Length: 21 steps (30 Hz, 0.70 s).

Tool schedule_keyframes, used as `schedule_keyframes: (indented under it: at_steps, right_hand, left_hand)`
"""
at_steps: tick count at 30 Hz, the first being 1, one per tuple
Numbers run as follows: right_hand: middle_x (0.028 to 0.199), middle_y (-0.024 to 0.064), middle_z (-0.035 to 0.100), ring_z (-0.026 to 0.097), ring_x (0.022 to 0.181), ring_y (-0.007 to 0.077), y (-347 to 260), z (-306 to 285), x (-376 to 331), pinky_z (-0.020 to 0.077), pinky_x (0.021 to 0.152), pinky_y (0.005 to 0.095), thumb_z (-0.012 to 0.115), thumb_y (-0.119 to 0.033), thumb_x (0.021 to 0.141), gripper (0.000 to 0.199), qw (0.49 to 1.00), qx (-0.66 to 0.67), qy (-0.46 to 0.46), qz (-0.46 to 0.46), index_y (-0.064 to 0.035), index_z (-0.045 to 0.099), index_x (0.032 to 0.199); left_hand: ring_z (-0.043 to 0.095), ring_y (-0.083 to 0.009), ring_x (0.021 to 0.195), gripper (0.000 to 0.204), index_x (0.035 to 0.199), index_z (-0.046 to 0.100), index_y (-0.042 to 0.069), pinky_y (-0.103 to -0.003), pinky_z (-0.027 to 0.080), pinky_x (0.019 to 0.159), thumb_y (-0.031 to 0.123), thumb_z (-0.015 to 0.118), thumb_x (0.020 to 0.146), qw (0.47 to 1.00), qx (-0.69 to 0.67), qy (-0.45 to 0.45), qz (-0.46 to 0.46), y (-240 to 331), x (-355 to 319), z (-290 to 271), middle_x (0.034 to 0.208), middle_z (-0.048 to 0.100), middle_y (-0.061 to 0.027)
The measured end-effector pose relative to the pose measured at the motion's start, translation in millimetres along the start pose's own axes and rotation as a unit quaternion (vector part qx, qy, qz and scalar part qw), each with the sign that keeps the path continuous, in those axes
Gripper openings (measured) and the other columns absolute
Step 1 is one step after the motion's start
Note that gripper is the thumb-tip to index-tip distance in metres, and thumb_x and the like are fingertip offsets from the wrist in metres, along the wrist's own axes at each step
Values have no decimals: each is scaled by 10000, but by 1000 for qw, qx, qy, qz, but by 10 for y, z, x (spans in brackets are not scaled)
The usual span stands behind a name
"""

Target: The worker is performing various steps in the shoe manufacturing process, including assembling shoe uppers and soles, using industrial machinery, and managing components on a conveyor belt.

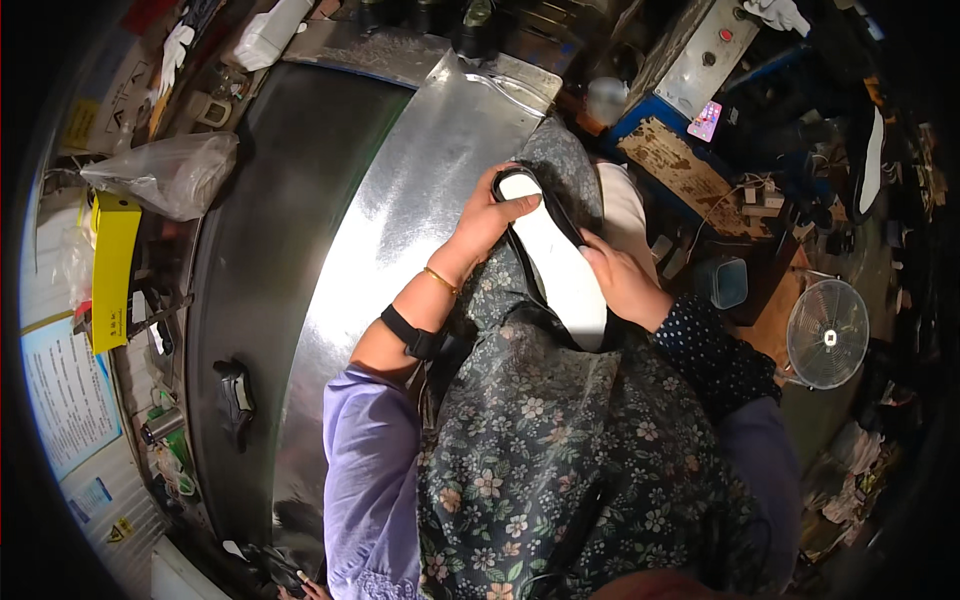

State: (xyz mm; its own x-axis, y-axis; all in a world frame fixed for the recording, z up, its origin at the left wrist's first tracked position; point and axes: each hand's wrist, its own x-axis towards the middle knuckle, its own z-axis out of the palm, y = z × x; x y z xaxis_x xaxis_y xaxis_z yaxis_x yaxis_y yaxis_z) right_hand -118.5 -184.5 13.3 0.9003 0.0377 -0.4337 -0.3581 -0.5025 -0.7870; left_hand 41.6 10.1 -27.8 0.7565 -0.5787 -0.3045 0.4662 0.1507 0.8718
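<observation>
A black shoe upper (561,262) rests over my lap, its long white bottom facing up and no outsole showing on it. My left hand (497,207) grips the far, narrower end, the thumb lying on the white surface and the fingers wrapped round the black edge. At the right edge, about midway along, my right hand (621,279) is closed on the side, its fingertips partly hidden behind the rim. The near end of the upper lies against my dark floral apron (530,460).
A metal ledge (385,190) borders a dark conveyor belt (262,260) on my left, which carries another black shoe (235,403). To my right are a round fan (829,335), a blue container (722,282) and a control box (704,60) with a phone (705,121) near it.
</observation>
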Motion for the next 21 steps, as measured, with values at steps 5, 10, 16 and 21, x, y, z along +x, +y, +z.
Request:
schedule_keyframes:
  at_steps: [5, 10, 16, 21]
  right_hand:
    - [1369, 173, 537, 515, 1250, 228, -35, 38, 243, 390, 1044, 307, 410, -240, 1058, 495, 986, 162, -14, -42, 21, 324, 1469]
    - [1425, 121, 458, 438, 1281, 196, -183, 172, 358, 351, 1072, 299, 389, -199, 1062, 511, 950, 310, -20, -31, 21, 253, 1503]
    - [1305, 383, 482, 482, 1245, 447, -366, 551, 411, 379, 1037, 403, 432, -324, 1025, 672, 995, 47, 79, -48, 100, 167, 1474]
    - [1431, 336, 385, 403, 1340, 409, -302, 654, 484, 327, 1099, 389, 377, -273, 1046, 608, 970, 155, 140, -126, 98, 164, 1478]
  left_hand:
    - [597, -196, 1063, 513, 1291, 516, 0, -326, 460, 964, 106, 722, 834, 998, -52, -33, 14, 53, 18, -67, 1134, 631, -83]
    - [531, -300, 1236, 496, 1354, 514, -6, -392, 363, 1100, 342, 339, 1047, 947, -241, 210, -29, -152, -170, 181, 1326, 572, -165]
    - [644, -458, 901, 539, 968, 642, -23, -518, 501, 833, 380, 288, 1021, 777, 584, 228, -58, 253, -130, 196, 942, 679, -275]
    - [555, -479, 1157, 618, 1457, 303, -55, -457, 439, 1006, 400, 290, 1039, 932, 357, 30, 51, 376, -543, 53, 1237, 562, -346]
